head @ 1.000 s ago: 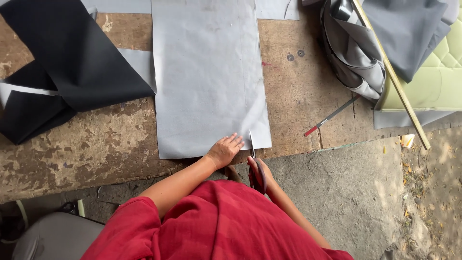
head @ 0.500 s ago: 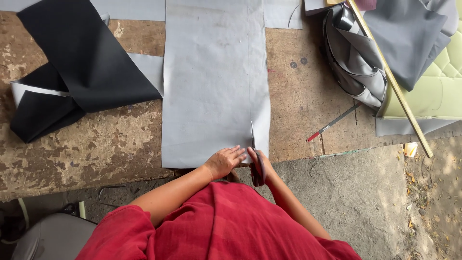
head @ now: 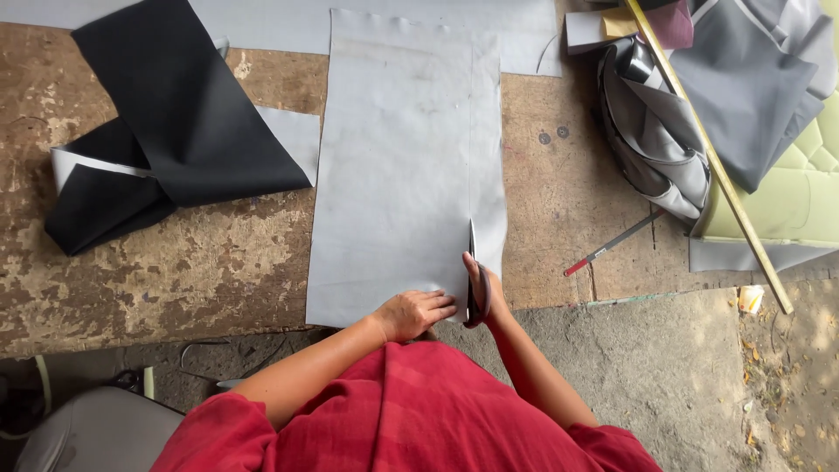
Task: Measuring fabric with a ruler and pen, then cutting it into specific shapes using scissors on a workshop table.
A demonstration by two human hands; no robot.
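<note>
Soft, even daylight fills the sharp view with only faint shadows, a mild sheen on the grey sheet (head: 402, 166), dappled sun on the ground (head: 786, 385) at near right, and slight stretching at the edges.

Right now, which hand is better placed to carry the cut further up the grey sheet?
Right. The right hand already grips the scissors, blades in the grey sheet along the faint line. The left hand lies flat on the sheet's near edge, likely better kept pinning it.
</note>
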